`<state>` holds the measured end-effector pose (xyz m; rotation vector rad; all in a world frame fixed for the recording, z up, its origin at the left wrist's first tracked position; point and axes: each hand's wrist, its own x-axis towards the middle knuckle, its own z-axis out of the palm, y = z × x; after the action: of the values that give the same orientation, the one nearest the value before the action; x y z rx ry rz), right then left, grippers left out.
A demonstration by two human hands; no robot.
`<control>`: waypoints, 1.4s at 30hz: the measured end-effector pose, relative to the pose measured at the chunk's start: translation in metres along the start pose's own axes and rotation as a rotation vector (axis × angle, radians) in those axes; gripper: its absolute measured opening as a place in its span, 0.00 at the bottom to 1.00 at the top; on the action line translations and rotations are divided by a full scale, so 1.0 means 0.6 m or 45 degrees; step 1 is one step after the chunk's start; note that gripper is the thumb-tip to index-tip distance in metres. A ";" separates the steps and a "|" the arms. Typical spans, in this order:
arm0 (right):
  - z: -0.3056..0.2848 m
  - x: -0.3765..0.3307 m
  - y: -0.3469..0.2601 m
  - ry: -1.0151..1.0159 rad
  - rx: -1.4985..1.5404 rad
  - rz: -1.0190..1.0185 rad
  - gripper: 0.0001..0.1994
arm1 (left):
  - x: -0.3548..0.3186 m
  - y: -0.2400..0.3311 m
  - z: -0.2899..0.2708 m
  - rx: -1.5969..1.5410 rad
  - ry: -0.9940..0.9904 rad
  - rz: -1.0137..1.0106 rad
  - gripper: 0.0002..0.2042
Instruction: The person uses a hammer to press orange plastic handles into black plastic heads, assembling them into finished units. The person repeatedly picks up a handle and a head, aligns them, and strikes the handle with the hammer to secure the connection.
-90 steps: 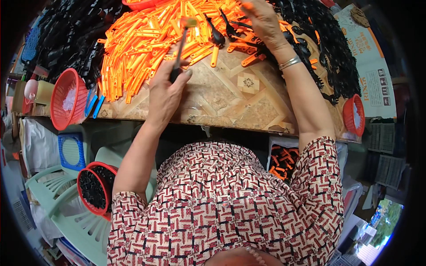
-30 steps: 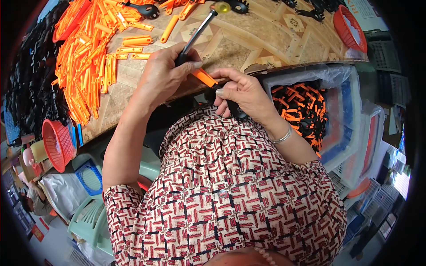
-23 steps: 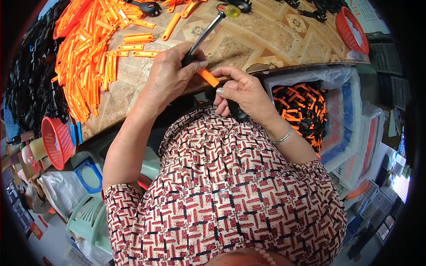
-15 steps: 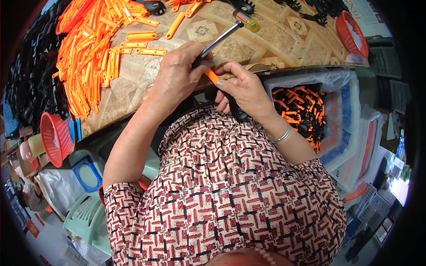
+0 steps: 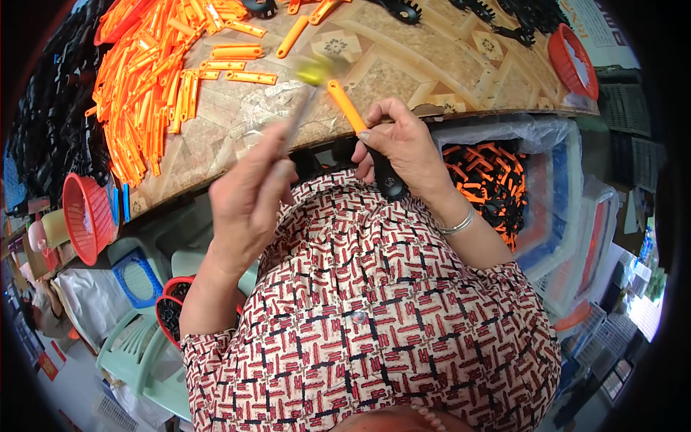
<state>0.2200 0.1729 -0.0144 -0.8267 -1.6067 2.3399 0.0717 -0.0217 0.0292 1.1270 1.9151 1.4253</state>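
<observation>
My left hand (image 5: 248, 194) is closed round a small mallet (image 5: 314, 73) with a metal shaft and a yellow head, both smeared by motion. Its head hangs just left of the tip of an orange handle (image 5: 347, 108), apart from it. That handle sits on a black kitchen utensil (image 5: 386, 175), which points down toward my lap. My right hand (image 5: 410, 147) grips the utensil between thumb and fingers where orange meets black. What kind of utensil it is, I cannot tell.
A heap of orange handles (image 5: 144, 86) covers the table's left side, with several loose ones beside it. Black utensils (image 5: 515, 32) lie at the far edge. A red basket (image 5: 572, 61) stands at the right corner. Right of my lap, a plastic-lined crate (image 5: 554, 194) holds orange-and-black pieces.
My left hand has drawn back left and toward my body with the mallet, whose head swung left away from the handle. The right hand and utensil have hardly moved.
</observation>
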 end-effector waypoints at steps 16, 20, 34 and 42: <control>-0.002 -0.003 -0.008 0.032 -0.002 0.017 0.11 | -0.014 0.009 -0.020 0.253 -0.064 -0.122 0.16; -0.122 -0.040 -0.031 -0.039 -0.328 -0.025 0.09 | 0.012 -0.001 -0.065 0.063 0.249 -0.108 0.20; -0.109 0.128 -0.173 0.229 -1.851 -1.383 0.08 | 0.157 -0.087 -0.089 0.593 0.319 -0.164 0.12; -0.062 0.296 -0.221 0.337 -2.317 -1.641 0.04 | 0.180 -0.099 -0.097 0.806 0.215 -0.046 0.12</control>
<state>0.0726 0.3346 0.0357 0.0216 -2.5043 -0.3485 -0.0508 0.0317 0.0013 1.2512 2.5947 0.9288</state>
